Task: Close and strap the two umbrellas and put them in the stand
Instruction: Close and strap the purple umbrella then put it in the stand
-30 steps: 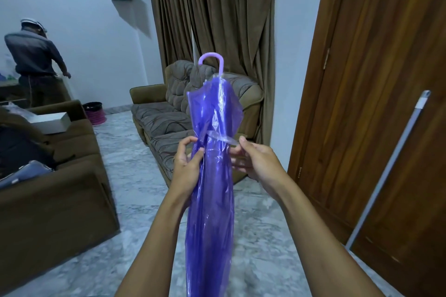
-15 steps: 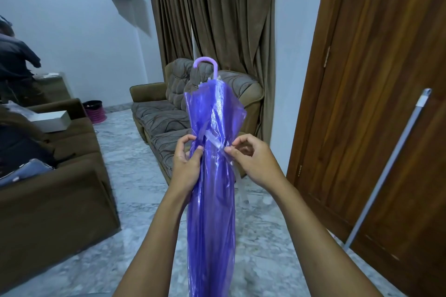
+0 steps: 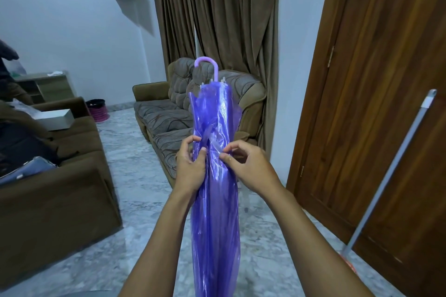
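A folded translucent purple umbrella (image 3: 214,200) stands upright in front of me, its curved lilac handle (image 3: 207,65) at the top. My left hand (image 3: 190,166) grips the folded canopy from the left, thumb on its front. My right hand (image 3: 248,166) pinches the clear strap (image 3: 214,143) against the canopy's right side. The strap runs across the front between both hands. No second umbrella or stand is in view.
A patterned brown sofa (image 3: 169,123) stands behind the umbrella, another brown sofa (image 3: 60,188) at the left. A wooden door (image 3: 374,103) fills the right, with a grey pole (image 3: 395,166) leaning on it. A person (image 3: 7,67) is at the far left edge. Marble floor lies between.
My right hand drew the strap from the right across the canopy's front and now presses it in close. The umbrella lowered slightly. The person at the left moved further out of view.
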